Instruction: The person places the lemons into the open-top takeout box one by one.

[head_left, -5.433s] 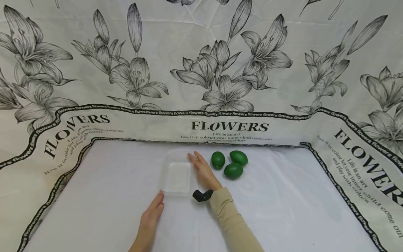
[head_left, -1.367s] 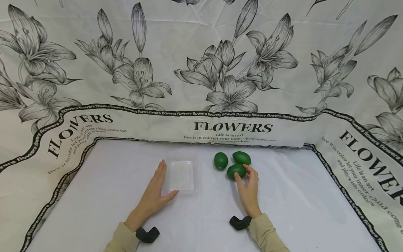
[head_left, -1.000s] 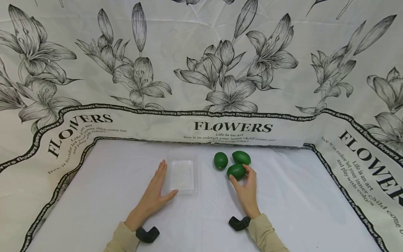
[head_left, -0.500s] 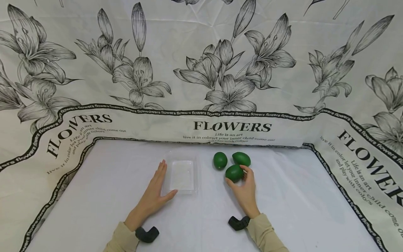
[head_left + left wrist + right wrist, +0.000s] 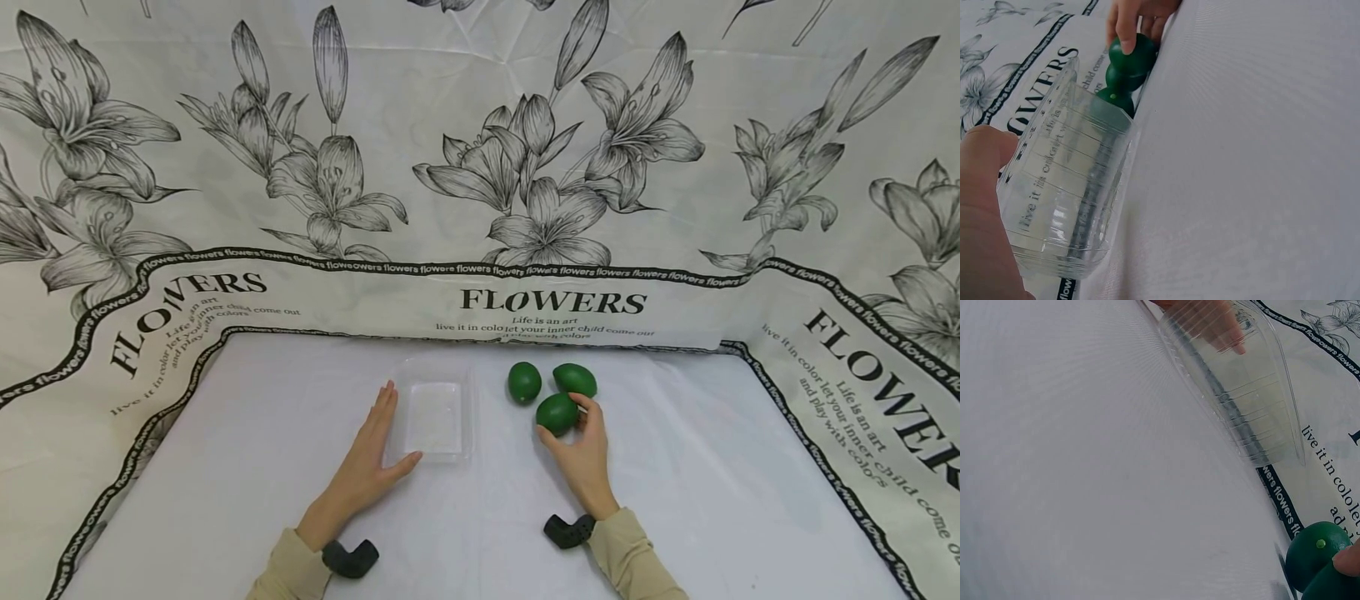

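My right hand [image 5: 588, 458] grips a green lime [image 5: 557, 414] between thumb and fingers, in front of two other limes. Of these, one lime [image 5: 524, 382] lies to the left and another lime [image 5: 575, 379] behind. A clear plastic container [image 5: 435, 417] stands on the table left of the limes, with no contents showing. My left hand [image 5: 363, 454] lies along the container's left side, fingers straight and thumb spread at its near edge. In the left wrist view, the container [image 5: 1066, 175] overlaps one lime. The right wrist view shows the thumb [image 5: 1349, 559] on the lime.
A white cloth [image 5: 480, 533] covers the table. Behind and at both sides rises a flower-printed fabric [image 5: 360, 300] with black borders. A black wrist device [image 5: 351, 558] sits at the left cuff and another black device [image 5: 568, 531] at the right cuff.
The right hand has left the container's right side and taken hold of the front lime, shifting it slightly left and nearer. The left hand has moved forward along the container.
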A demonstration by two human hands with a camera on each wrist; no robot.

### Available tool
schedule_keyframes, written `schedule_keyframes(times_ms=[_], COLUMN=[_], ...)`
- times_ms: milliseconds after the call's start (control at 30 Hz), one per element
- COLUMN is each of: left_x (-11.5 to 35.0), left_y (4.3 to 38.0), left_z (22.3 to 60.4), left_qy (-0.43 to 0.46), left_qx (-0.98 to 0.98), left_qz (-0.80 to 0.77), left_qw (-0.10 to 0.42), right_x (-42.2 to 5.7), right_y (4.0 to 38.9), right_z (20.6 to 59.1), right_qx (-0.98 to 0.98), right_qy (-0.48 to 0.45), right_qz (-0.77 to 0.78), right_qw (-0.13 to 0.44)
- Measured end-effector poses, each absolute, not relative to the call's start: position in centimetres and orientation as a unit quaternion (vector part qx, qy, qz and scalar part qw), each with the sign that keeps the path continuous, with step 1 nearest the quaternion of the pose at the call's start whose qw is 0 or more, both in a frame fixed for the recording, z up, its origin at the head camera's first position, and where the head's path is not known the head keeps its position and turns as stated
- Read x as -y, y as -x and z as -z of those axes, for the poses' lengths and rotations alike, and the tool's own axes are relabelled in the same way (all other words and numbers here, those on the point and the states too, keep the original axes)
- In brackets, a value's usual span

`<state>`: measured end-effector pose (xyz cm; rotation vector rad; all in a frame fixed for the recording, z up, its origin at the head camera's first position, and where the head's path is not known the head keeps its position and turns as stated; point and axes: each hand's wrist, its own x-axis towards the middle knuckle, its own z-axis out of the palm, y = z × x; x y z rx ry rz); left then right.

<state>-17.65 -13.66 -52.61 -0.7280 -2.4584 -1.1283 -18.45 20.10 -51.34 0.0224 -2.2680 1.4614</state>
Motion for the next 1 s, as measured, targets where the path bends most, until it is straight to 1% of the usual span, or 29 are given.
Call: schedule_keyframes(times_ms=[267,700,1000], left_x=[13.69,13.76,13.72], left_y=[17.66,17.72,17.61], left_z=[52.5,52.68,52.71], left_qy=[0.25,0.258,0.253], left_qx=[0.865,0.863,0.861], left_qz=[0.405,0.399,0.41], left_qw=[0.161,0.169,0.163], right_x=[-20.07,-19.94,-19.77], right_y=[18.48,18.31,18.18], right_z=[51.4,51.17,51.13], right_qx=[0.814,0.808,0.806], right_qy=[-0.016,-0.043,-0.047], right_qz=[-0.532,-0.531,-0.533], right_qw=[0.235,0.252,0.252])
